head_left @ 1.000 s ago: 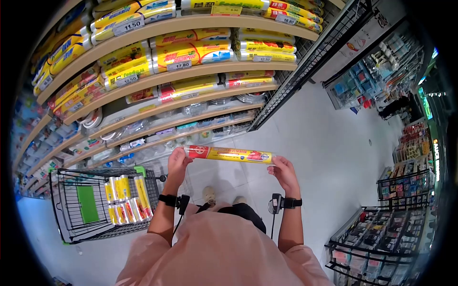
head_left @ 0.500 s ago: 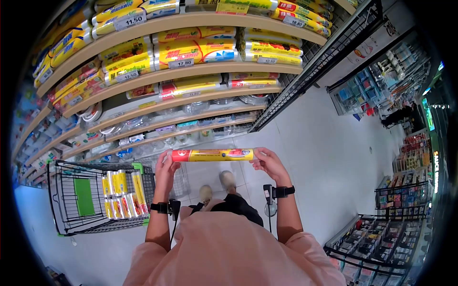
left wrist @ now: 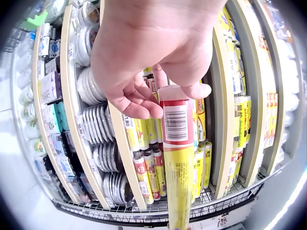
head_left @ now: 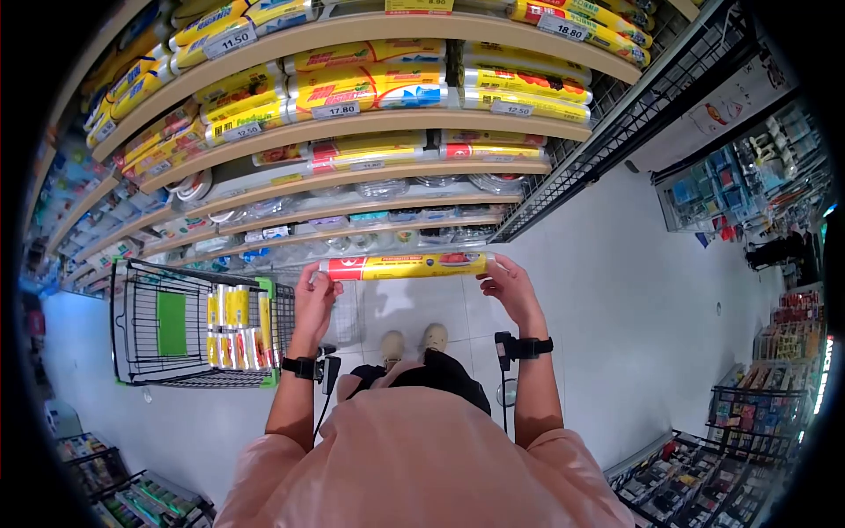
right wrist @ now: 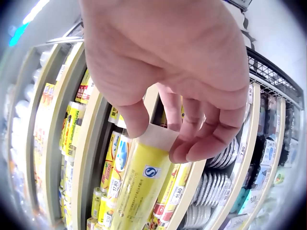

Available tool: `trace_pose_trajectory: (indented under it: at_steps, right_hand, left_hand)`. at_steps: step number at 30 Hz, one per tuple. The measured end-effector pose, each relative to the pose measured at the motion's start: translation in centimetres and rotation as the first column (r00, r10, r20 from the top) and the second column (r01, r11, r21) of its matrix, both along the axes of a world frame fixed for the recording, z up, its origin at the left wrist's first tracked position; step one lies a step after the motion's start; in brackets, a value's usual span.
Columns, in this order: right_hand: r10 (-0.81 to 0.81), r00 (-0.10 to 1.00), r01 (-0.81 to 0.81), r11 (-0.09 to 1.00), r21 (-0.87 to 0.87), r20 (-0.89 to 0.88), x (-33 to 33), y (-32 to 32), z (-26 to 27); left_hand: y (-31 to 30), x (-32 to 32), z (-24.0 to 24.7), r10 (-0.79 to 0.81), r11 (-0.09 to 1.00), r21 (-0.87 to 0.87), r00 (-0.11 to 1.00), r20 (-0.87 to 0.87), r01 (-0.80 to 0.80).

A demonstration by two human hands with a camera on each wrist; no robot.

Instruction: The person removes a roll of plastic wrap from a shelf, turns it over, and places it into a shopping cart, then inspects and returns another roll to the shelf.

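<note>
A long roll of plastic wrap (head_left: pixel 407 266) in a red and yellow sleeve is held level before the shelves. My left hand (head_left: pixel 317 297) pinches its red end; in the left wrist view the thumb and fingers sit at the pale end cap (left wrist: pixel 172 92), just above a barcode label. My right hand (head_left: pixel 512 295) pinches the yellow end, with thumb and fingertips on either side of the whitish end (right wrist: pixel 158 136) in the right wrist view. Similar yellow rolls (head_left: pixel 368 88) are stacked on the shelves ahead.
A black wire cart (head_left: pixel 145 380) with green corners stands at my left, several yellow rolls (head_left: pixel 236 305) inside. The wooden shelf edges (head_left: pixel 352 122) carry price tags. A wire mesh panel (head_left: pixel 607 145) ends the shelf at the right. Low display racks (head_left: pixel 713 475) stand at the lower right.
The roll has gone from slightly tilted to level and shifted left, then a little forward, with both hands still at its ends. The feet have stepped, and the shelves and cart shift in view.
</note>
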State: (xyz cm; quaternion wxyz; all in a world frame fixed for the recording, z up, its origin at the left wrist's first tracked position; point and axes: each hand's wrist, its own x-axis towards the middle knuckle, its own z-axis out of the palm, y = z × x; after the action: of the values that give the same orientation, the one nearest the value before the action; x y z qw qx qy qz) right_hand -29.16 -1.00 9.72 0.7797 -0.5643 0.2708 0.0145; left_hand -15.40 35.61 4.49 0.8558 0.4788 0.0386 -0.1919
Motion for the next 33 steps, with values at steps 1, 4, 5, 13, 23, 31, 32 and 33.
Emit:
trace_pose_trajectory:
  at_steps: [1,4,5,13,23,31,32,33]
  right_hand:
    - [-0.014,1.000,0.014,1.000,0.007,0.007,0.0,-0.8,-0.4]
    - [-0.043,0.999,0.042,0.999,0.032,0.026,-0.2,-2.3,-0.9]
    - [-0.044,0.999,0.043,0.998,0.046,0.031,-0.1,-2.9,-1.1]
    - [-0.014,0.994,0.005,0.996,0.085,0.108,-0.7,-6.2,-1.5]
    - [0.053,0.990,-0.057,0.998,0.024,0.134,-2.6,-9.5,-2.2]
    - [0.034,0.992,-0.034,0.999,-0.001,0.122,-3.4,-10.4,-2.3]
    - [0.032,0.992,-0.034,0.999,0.016,0.123,-3.7,-10.3,-2.6]
    - [0.026,0.991,-0.030,0.999,0.031,0.130,-3.5,-10.2,-2.5]
  left_hand:
    - [-0.7,-0.2,0.3,0.008,0.999,0.044,1.000,-0.003,-0.008]
    - [-2.5,-0.9,1.5,0.028,0.994,0.103,0.998,0.054,-0.034]
    - [-3.1,-1.0,2.0,0.034,0.996,0.080,0.999,0.036,-0.037]
    - [-6.1,-3.2,4.9,-0.022,0.996,0.085,0.999,0.049,0.018]
    - [-9.0,-4.6,4.7,0.002,0.996,0.084,0.999,0.054,-0.007]
    - [-10.3,-4.4,4.9,-0.002,0.997,0.079,0.998,0.065,-0.003]
    - [-10.5,-4.7,4.8,0.005,0.996,0.086,0.998,0.058,-0.010]
    - [-10.8,-4.6,5.0,0.007,0.996,0.090,0.998,0.059,-0.012]
